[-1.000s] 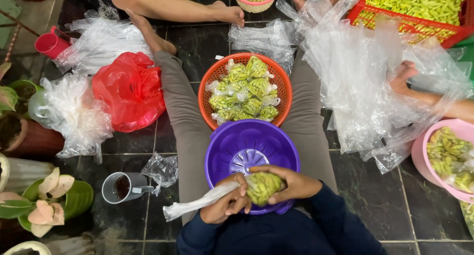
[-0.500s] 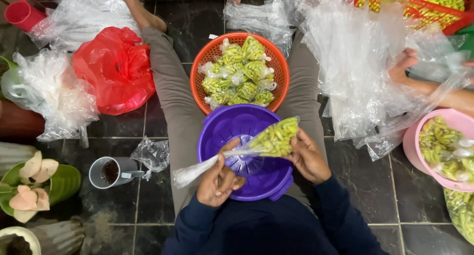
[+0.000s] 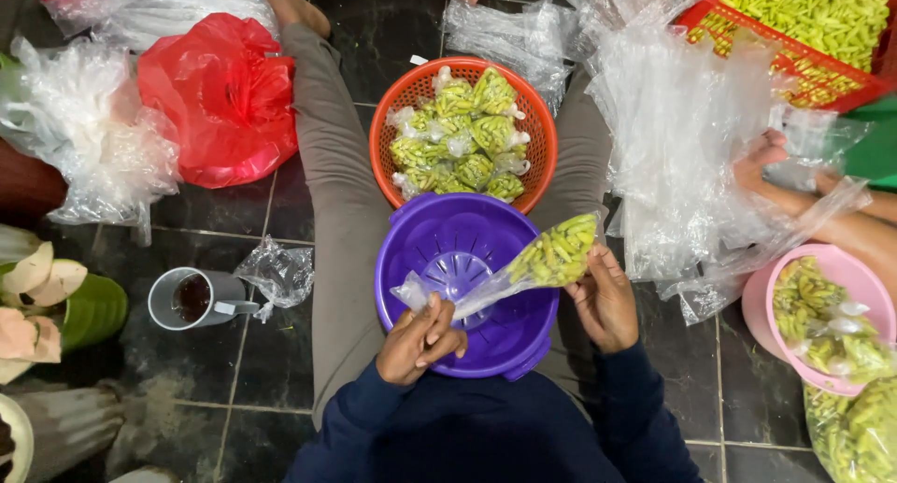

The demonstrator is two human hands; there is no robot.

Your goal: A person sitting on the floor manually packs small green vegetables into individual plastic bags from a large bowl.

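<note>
I sit on a dark tiled floor with a purple basket (image 3: 439,240) in my lap. My left hand (image 3: 420,338) pinches the twisted neck of a clear plastic bag of green chillies (image 3: 556,252). My right hand (image 3: 605,301) holds the filled end of the same bag, which stretches slantwise over the purple basket. Beyond it, between my legs, an orange basket (image 3: 388,119) holds several packed bags of chillies (image 3: 462,137).
A red crate of loose chillies (image 3: 813,25) stands far right behind heaps of clear plastic bags (image 3: 682,128). Another person's hand (image 3: 761,156) reaches in beside a pink bowl (image 3: 761,301). A red bag (image 3: 224,95), a grey mug (image 3: 192,299) and potted plants (image 3: 56,301) lie to the left.
The bag of chillies has gone from bunched between both hands to stretched out, its filled end swung up and right while my left hand keeps the neck.
</note>
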